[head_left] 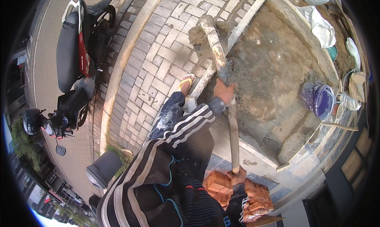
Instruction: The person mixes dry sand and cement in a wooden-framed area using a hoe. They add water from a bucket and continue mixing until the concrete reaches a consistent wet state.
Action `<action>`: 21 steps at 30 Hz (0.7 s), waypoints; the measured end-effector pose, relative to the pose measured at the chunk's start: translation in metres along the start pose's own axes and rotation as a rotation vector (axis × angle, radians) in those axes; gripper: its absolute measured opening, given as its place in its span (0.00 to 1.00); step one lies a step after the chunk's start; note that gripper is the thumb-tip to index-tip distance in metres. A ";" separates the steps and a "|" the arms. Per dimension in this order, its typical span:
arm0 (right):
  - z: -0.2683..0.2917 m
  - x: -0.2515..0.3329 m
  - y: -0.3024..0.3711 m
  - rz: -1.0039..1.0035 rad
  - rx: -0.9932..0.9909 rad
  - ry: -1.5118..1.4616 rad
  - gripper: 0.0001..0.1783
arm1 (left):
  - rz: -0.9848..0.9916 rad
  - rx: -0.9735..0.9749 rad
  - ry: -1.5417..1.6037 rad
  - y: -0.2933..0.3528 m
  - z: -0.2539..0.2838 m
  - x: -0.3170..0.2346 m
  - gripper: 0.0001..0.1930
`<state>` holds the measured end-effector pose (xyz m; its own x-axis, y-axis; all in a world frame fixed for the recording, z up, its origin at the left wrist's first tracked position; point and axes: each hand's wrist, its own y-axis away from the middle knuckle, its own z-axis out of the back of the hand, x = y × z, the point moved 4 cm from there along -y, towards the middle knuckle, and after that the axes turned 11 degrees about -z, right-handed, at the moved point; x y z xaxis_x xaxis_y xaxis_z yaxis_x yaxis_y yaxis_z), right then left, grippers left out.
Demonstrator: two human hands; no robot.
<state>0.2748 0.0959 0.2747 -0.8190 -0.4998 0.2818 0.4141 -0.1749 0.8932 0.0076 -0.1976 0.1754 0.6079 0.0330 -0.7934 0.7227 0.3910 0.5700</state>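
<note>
A long wooden pole (233,128), thicker and wrapped with something near its far end, runs from the paving down toward me. My left hand (224,91) is closed around its middle, just below a stretch caked with grey mortar. Around the near end of the pole, my right hand (237,176) is closed as well. Brown-grey clumps of mortar (198,36) lie beside the far end; whether they touch the pole I cannot tell. To the right is a shallow bed of wet mortar (269,68) within a board frame (247,23).
A mortar-smeared bucket (324,102) stands at the bed's right side. Stacked red bricks (257,199) are by my right hand. My foot in a yellow flip-flop (187,84) is on the block paving (158,52). A motorbike (69,56) is parked left; white sacks (322,31) lie far right.
</note>
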 end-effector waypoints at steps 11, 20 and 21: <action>0.018 0.044 0.002 0.007 0.013 0.288 0.21 | 0.019 -0.087 0.044 -0.027 -0.005 0.056 0.21; 0.008 -0.051 0.029 -0.037 -0.105 0.199 0.22 | -0.028 0.025 -0.114 0.033 -0.054 0.084 0.22; 0.007 -0.076 0.036 -0.050 -0.148 0.162 0.22 | 0.032 0.053 -0.217 0.054 -0.065 0.079 0.21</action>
<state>0.3497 0.1335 0.2876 -0.7701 -0.6153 0.1682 0.4385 -0.3193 0.8401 0.0737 -0.1139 0.1294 0.6830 -0.1560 -0.7135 0.7148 0.3434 0.6092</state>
